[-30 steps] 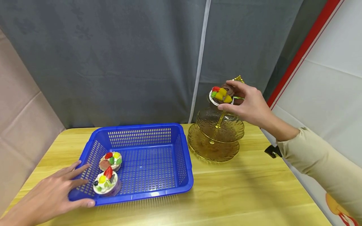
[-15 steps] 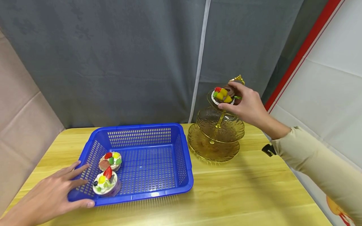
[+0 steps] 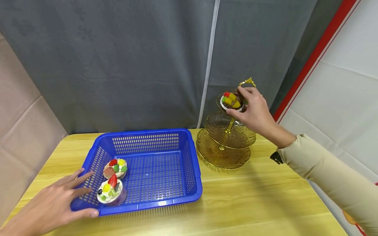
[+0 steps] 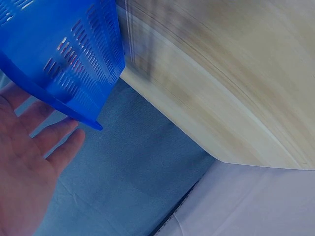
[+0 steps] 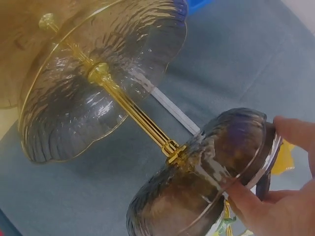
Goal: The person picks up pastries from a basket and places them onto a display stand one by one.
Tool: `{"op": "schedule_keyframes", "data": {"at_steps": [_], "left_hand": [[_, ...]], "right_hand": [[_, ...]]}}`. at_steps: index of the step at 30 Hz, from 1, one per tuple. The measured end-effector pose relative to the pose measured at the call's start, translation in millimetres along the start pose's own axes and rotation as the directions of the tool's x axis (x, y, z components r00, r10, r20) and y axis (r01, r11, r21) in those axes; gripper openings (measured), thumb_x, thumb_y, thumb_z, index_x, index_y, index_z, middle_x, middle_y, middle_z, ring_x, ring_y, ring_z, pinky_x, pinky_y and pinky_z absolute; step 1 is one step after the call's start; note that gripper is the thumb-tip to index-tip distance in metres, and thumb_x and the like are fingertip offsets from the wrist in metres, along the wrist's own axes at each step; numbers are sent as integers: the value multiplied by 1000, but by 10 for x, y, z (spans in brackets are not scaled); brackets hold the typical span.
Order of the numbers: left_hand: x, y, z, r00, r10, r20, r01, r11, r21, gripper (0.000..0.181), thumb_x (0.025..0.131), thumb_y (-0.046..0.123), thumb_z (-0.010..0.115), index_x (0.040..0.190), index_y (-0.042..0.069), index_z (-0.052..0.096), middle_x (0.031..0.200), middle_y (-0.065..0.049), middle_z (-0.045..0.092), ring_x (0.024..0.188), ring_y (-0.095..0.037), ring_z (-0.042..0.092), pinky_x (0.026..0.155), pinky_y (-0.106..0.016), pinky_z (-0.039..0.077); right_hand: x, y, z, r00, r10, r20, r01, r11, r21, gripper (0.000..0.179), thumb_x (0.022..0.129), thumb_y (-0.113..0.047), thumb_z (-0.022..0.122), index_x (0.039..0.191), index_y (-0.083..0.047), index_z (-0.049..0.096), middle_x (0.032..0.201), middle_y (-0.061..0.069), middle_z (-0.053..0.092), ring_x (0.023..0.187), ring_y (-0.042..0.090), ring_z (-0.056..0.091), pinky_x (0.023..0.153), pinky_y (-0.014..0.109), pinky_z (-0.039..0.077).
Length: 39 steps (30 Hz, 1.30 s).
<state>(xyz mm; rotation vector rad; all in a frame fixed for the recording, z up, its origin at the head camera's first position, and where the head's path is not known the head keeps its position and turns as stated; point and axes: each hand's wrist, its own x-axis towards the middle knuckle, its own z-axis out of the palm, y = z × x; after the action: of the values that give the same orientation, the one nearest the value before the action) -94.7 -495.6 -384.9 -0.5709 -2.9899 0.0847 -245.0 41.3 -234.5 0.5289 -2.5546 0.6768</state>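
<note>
My right hand [image 3: 254,108] pinches a toy chocolate cake [image 3: 232,101] topped with yellow fruit pieces, a red berry and a green bit. The cake is at the top plate of a gold three-tier cake stand [image 3: 223,156]. In the right wrist view the fingers [image 5: 248,199] hold the cake's side beside the small upper plate [image 5: 189,191], seen from below. My left hand [image 3: 56,200] lies with spread fingers on the left rim of a blue plastic basket [image 3: 153,200]. A cream cup with a strawberry [image 3: 111,191] and a fruit tart [image 3: 115,168] sit inside the basket.
The wooden table [image 3: 251,203] carries the basket on the left and the stand at the back right. A grey curtain [image 3: 133,65] hangs behind, and a white panel with a red strip [image 3: 313,68] borders the right.
My right hand has moved slightly down and left with the chocolate cake, bringing it to the top plate. The left hand and the basket keep their places.
</note>
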Motion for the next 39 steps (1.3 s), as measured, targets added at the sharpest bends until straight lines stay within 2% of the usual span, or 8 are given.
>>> {"op": "schedule_keyframes", "data": {"at_steps": [6, 13, 19, 24, 31, 39], "left_hand": [[2, -1, -5, 1000, 8, -20, -9, 1000, -3, 77, 68, 79, 68, 98, 10, 79, 135, -22, 60, 122, -55, 51, 85, -70, 47], [0, 3, 1, 1000, 0, -3, 0, 1000, -6, 76, 68, 79, 68, 99, 10, 79, 135, -22, 59, 122, -55, 50, 85, -71, 46], [3, 2, -5, 1000, 6, -16, -6, 1000, -6, 76, 68, 78, 69, 99, 10, 79, 135, -22, 60, 122, -55, 50, 84, -71, 47], [7, -9, -5, 1000, 7, -19, -7, 1000, -5, 77, 68, 78, 69, 99, 9, 79, 134, -23, 60, 121, -55, 50, 83, -70, 48], [32, -5, -3, 1000, 12, -27, -12, 1000, -7, 76, 68, 78, 69, 99, 8, 79, 134, -23, 60, 121, -56, 50, 83, -70, 48], [39, 6, -14, 997, 38, -65, -39, 999, -16, 75, 66, 76, 72, 98, 8, 79, 134, -23, 60, 122, -55, 50, 82, -70, 48]], "right_hand": [[-3, -30, 52, 999, -11, -44, 11, 1000, -16, 69, 88, -21, 77, 143, 8, 46, 142, 26, 41, 119, 45, 47, 85, 52, 46], [-17, -31, 82, 997, -25, -74, 23, 999, -23, 54, 90, -14, 73, 135, 9, 55, 138, 27, 46, 112, 43, 53, 87, 53, 51], [-25, -27, 75, 996, -48, -81, 41, 996, -83, 53, 87, -15, 76, 132, 7, 57, 135, 26, 50, 115, 44, 54, 96, 59, 44], [-32, -31, 83, 995, -74, -64, 67, 992, -109, 53, 89, -16, 75, 134, 7, 56, 136, 25, 51, 116, 43, 55, 95, 59, 46], [-35, -18, 92, 994, -86, -72, 79, 993, -92, 55, 87, -16, 77, 134, 4, 57, 136, 23, 53, 117, 43, 55, 95, 56, 47], [-63, 18, 73, 990, -101, -96, 95, 993, -72, 56, 84, -16, 79, 133, -1, 56, 133, 19, 56, 114, 38, 56, 91, 54, 49]]}}
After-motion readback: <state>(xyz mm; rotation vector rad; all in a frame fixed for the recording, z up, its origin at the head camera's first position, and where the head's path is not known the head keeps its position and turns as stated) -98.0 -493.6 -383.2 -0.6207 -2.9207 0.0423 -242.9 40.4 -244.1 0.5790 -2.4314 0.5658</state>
